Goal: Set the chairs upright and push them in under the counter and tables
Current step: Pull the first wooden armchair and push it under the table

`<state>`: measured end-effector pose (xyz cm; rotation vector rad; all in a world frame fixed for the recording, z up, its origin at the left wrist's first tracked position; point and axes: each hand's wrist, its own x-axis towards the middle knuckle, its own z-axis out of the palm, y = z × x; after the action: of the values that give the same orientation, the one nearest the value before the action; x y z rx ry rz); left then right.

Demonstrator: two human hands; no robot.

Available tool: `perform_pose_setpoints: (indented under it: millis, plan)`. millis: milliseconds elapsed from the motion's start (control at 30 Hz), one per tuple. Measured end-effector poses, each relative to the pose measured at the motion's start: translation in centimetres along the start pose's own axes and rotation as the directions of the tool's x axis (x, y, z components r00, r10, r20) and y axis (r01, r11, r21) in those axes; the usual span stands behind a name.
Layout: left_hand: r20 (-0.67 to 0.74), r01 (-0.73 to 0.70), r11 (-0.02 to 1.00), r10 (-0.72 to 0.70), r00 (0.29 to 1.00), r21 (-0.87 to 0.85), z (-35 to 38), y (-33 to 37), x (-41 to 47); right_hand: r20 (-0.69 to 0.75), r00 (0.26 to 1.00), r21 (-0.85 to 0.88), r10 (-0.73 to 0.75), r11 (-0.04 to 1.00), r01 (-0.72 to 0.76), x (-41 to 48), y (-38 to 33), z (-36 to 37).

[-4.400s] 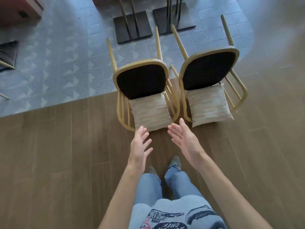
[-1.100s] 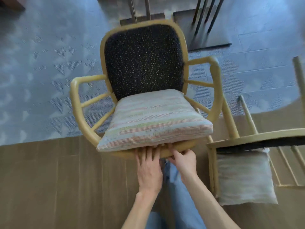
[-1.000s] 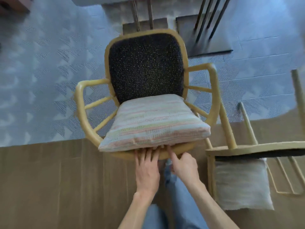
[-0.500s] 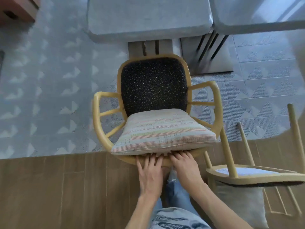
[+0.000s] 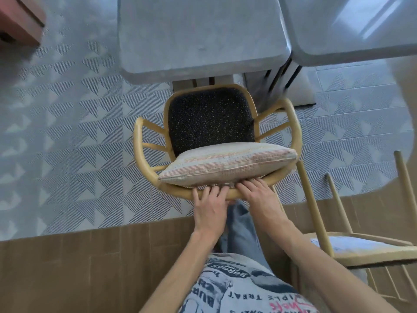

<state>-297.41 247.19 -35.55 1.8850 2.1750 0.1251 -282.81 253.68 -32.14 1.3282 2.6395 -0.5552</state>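
Floor: patterned grey tile [image 5: 67, 136] meeting wood planks [image 5: 79, 267].
Upright chair [image 5: 209, 123]: facing the tabletop [image 5: 198, 35], both hands' grip on its front rim.
Left hand [image 5: 209, 208]: fingers curled over rim.
Right hand [image 5: 259, 199]: likewise.
Second chair [image 5: 361, 247]: toppled, right.
Shirt [image 5: 237, 288]: print upside down, partly readable "BURGER".

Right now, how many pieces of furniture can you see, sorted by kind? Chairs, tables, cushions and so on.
Chairs: 2, one upright, one tipped over
Tables: 2, left and right
Cushions: 1 in plain sight
Brown furniture piece at top left, kind unclear: 1
Total: 6
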Motion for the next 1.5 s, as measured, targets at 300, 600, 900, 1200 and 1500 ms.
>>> perform_pose_setpoints:
  millis: [300, 600, 900, 1200, 1500]
  plan:
    - [0.075, -0.006, 1.0, 0.004, 0.997, 0.02, -1.5, -0.6, 4.1, -0.009, 0.999, -0.008, -0.033, 0.999, 0.033, 3.5, 1.3, -1.6]
    - [0.132, -0.033, 0.999, 0.031, 0.991, 0.012, -2.6, -1.4, 3.8, 0.013, 1.0, 0.04, 0.007, 0.999, -0.008, 3.9, 1.5, -1.7]
    - [0.163, -0.037, 0.999, 0.036, 0.986, 0.0, -3.2, -1.6, 3.9, 0.004, 0.999, 0.017, 0.04, 0.999, -0.04, 3.7, 0.1, -1.2]
    - [0.175, -0.042, 0.998, 0.032, 0.984, 0.053, -3.3, -2.2, 3.4, -0.012, 0.997, 0.026, 0.082, 0.996, -0.082, 3.6, -1.4, -0.8]
    - [0.201, -0.049, 0.998, 0.041, 0.979, 0.035, -3.8, -2.3, 2.5, 0.061, 0.993, -0.002, 0.096, 0.995, -0.096, 3.2, -2.0, -1.1]
